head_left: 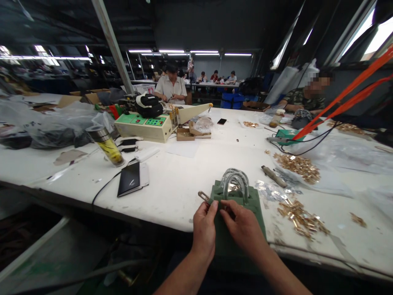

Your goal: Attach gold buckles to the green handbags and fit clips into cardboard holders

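A dark green handbag (257,205) stands at the table's front edge, its two looped handles (242,178) wrapped in clear plastic. At its left front corner my left hand (204,231) pinches a green strap, and a gold metal loop (203,196) sticks out from the strap's end. Close beside it, my right hand (242,223) has thumb and forefinger pressed together against the front of the bag; what lies between those fingertips is hidden. Both forearms reach in from below, and the lower part of the bag is in shadow.
Gold metal fittings (302,219) lie in a loose pile right of the bag, with another heap (299,167) behind. A black notebook (129,180), a tilted tumbler (107,147) and a cream machine (144,127) stand left. Orange straps (346,100) hang at right. Co-workers sit across the table.
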